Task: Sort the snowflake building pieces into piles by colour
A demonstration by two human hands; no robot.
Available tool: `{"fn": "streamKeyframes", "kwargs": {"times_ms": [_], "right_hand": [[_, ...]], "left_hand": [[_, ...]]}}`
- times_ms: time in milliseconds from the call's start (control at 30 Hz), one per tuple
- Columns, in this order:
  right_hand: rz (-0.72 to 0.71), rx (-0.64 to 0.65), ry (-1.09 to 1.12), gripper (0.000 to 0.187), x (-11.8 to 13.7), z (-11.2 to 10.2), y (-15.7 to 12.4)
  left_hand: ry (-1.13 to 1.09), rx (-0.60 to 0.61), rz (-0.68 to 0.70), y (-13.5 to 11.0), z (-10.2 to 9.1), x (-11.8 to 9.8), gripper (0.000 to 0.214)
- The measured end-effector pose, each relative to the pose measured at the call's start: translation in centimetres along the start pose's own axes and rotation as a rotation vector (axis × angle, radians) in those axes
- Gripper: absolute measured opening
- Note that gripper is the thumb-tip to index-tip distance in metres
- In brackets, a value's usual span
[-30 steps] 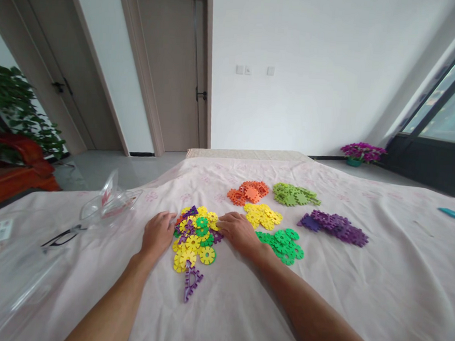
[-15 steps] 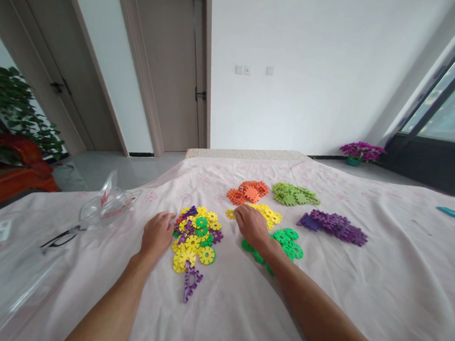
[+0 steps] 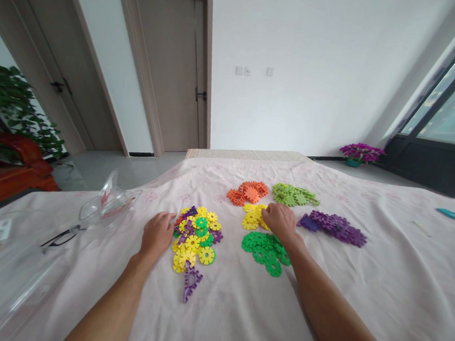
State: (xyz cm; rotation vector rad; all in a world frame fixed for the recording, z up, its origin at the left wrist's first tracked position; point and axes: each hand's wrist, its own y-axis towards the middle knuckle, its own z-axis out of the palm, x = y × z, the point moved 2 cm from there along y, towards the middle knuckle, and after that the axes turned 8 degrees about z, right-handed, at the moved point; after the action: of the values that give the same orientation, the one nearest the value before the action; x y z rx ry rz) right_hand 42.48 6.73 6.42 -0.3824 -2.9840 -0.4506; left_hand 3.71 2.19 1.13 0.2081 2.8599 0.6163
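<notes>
My left hand [image 3: 159,232] lies on the cloth, fingers stretched out, at the left edge of a mixed pile of notched plastic discs [image 3: 192,242], mostly yellow with some green and purple. A purple triangular piece [image 3: 192,282] sticks out from the pile's near end. Fingers curled in a pinch, my right hand [image 3: 281,221] is at the right side of a pile of yellow discs [image 3: 252,217]. A yellow disc shows at its fingertips; the hand hides part of this pile. Just nearer, green discs [image 3: 266,251] are spread under my right wrist.
Orange pieces [image 3: 251,192], light green pieces [image 3: 295,195] and purple pieces [image 3: 334,227] lie in separate heaps on the pink cloth [image 3: 217,315]. Clear plastic packaging [image 3: 110,204] and black-framed glasses [image 3: 62,237] are at the left. A blue item [image 3: 448,212] sits far right.
My right hand has moved right, from the left side of the yellow pile to its right side, uncovering more yellow and green discs. My left hand has stayed in place.
</notes>
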Motion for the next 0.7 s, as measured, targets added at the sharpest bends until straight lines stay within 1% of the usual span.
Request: {"fn": "streamKeyframes", "kwargs": {"times_ms": [133, 200, 233, 300, 400, 467, 533, 600, 700], "right_hand": [[0.004, 0.010, -0.009, 0.024, -0.2, -0.3, 0.0], [-0.048, -0.017, 0.043, 0.025, 0.4, -0.7, -0.4], [-0.099, -0.023, 0.092, 0.025, 1.1, -1.0, -0.8], [-0.249, 0.015, 0.232, 0.025, 2.8, -1.5, -1.9], [-0.545, 0.185, 0.439, 0.019, 6.0, -2.0, -4.5], [-0.739, 0.300, 0.514, 0.019, 7.9, -2.2, -6.5], [-0.913, 0.371, 0.539, 0.026, 9.3, -2.2, -8.3], [-1.039, 0.400, 0.515, 0.035, 10.0, -2.1, -9.6], [-1.110, 0.405, 0.450, 0.041, 10.3, -1.6, -10.2]], "left_hand": [[0.005, 0.004, 0.000, 0.0, -0.2, -0.2, 0.033], [0.005, 0.012, -0.008, 0.0, -0.3, -0.3, 0.034], [0.005, 0.016, -0.012, 0.0, -0.3, -0.3, 0.034], [0.007, 0.023, -0.017, -0.1, -0.3, -0.3, 0.034], [0.006, 0.022, -0.015, -0.1, -0.3, -0.3, 0.034], [0.000, 0.018, -0.009, -0.1, -0.2, -0.2, 0.033], [-0.002, 0.012, -0.008, -0.1, -0.1, -0.1, 0.033], [-0.001, 0.005, -0.013, -0.1, -0.1, -0.1, 0.033], [-0.001, -0.006, -0.008, -0.1, 0.0, 0.0, 0.033]]}}
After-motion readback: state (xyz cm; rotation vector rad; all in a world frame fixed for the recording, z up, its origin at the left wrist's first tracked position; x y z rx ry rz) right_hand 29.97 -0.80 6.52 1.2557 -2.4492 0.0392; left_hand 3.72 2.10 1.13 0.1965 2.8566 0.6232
